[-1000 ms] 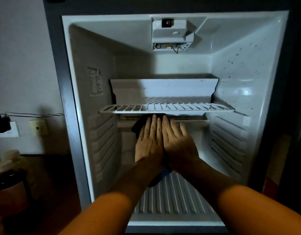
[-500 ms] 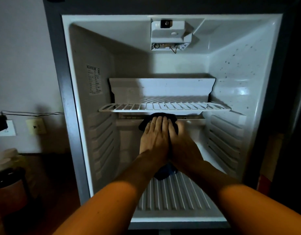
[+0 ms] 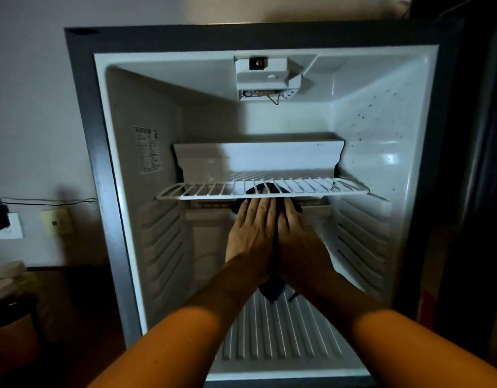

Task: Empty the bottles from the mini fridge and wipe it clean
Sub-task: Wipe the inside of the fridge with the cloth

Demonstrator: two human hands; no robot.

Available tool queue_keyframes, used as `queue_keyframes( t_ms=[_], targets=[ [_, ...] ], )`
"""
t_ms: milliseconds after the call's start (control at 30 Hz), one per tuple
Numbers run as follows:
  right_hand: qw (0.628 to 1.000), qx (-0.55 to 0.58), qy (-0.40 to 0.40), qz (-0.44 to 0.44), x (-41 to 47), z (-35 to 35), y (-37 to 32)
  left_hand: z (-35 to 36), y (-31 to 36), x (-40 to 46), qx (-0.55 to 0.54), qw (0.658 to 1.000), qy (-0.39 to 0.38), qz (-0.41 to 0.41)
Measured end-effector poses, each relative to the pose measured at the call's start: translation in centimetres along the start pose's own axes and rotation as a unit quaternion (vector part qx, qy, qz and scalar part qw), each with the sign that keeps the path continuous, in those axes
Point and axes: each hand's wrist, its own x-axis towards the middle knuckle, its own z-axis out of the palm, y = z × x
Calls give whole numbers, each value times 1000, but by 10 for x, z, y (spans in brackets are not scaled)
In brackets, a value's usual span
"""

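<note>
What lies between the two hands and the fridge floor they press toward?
A dark cloth lies under the left hand and right hand, on the ribbed fridge floor, as the head view shows.

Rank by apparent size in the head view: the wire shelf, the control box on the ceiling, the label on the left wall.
1. wire shelf
2. control box
3. label

I have both bare forearms reaching forward and up from the bottom of the view, converging toward the middle; my left hand (image 3: 253,233) lies palm down, fingers straight and close together, pointing away from me; my right hand (image 3: 299,242) lies beside it, touching along the inner edges, fingers likewise extended; both wrists are roughly straight; fingertips partly hidden.
</note>
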Motion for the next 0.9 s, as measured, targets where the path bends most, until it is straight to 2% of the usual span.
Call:
queue_keyframes(
  t_ms=[100, 267, 500, 667, 767, 833, 900],
  targets=[
    [999, -31, 8, 25, -1, -4, 0, -7, 6, 7, 16, 999, -3, 37],
    [998, -48, 9, 32, -5, -9, -3, -4, 4, 0, 13, 999, -16, 43],
    [996, -4, -34, -83, 0, -7, -25, 14, -20, -21, -21, 996, -38, -76],
    [991, 65, -40, -111, 4, -2, -50, 29, -44, -29, -53, 986, -14, -160],
    [991, 24, -53, -118, 7, 1, -48, 28, -42, -36, -30, 991, -13, -130],
    [991, 4, -74, -114, 2, -2, -39, 23, -33, -37, 6, 994, -43, -98],
    [993, -12, -86, -81, -6, -3, -28, 24, -20, -34, -4, 994, -70, -86]
  ],
)
